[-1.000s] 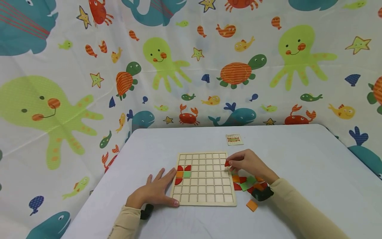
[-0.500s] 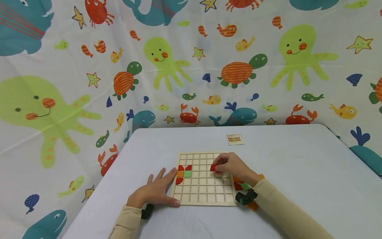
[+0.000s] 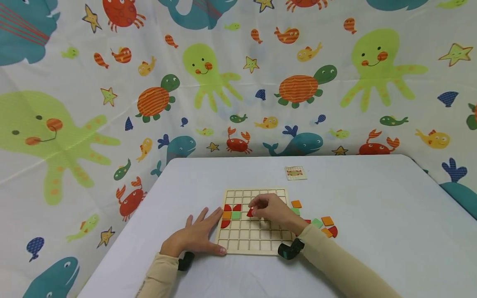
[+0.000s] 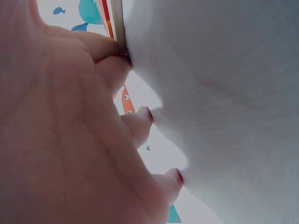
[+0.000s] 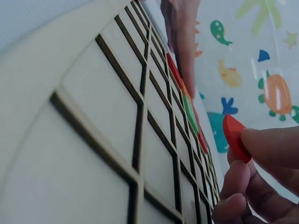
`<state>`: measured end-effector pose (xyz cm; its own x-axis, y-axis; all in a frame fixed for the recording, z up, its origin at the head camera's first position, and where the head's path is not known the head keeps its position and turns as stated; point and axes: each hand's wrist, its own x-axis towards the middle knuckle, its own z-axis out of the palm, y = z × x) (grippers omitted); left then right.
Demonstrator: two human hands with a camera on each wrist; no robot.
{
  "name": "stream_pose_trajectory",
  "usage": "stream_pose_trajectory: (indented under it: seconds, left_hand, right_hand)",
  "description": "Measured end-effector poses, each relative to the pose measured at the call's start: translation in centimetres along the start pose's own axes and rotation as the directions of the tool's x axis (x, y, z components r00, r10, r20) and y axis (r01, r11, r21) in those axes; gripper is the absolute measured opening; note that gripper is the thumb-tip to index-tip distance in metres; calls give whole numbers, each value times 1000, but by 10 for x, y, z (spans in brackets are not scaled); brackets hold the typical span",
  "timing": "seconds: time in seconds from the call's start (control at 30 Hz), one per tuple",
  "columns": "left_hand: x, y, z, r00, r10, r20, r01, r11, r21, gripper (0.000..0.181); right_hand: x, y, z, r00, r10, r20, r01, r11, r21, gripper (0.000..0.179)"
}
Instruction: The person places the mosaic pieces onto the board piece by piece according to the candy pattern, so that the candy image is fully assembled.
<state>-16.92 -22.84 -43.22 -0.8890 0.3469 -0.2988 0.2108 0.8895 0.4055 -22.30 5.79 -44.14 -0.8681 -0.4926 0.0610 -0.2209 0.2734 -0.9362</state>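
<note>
A square wooden grid board lies on the white table. My left hand rests flat with fingers spread, its thumb and fingertips touching the board's left edge. Over the board's middle, my right hand pinches a red tile with a curved edge between thumb and fingers. That tile is held just off the grid in the right wrist view. On the left columns sit an orange square tile, a green square tile and red rounded tiles, one of them a lower red tile.
Loose tiles lie right of the board, among them an orange tile, a green tile and a red tile. My right forearm partly covers this area. A small pattern card lies behind the board.
My right hand has carried the red tile leftward from the board's right edge to over its middle. More loose tiles are uncovered at the right. My left hand stays at the board's edge.
</note>
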Motion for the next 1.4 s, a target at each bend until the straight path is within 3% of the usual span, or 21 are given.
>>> stream_pose_trajectory:
  seconds: [0.2,0.8,1.0,1.2,1.4]
  left_hand:
    - [0,-1,0,1000,0,-3,0,1000,2,125]
    - [2,-1,1,1000,6,-11,-6,1000,5,124]
    - [0,0,0,1000,0,-10,0,1000,-6,124]
    - [0,-1,-1,1000,13,-6,-13,1000,-10,124]
    - [-1,-3,-3,1000,22,0,-22,1000,-14,124]
  right_hand:
    - [5,-1,11,999,-30,17,31,997,-71,18]
    - [16,-11,42,998,-53,36,58,990,-132,7]
    - [18,-13,46,995,-92,43,99,968,-229,10]
    - [20,-12,50,989,-142,40,148,923,-355,11]
    - [19,-13,53,988,-151,28,149,903,-402,13]
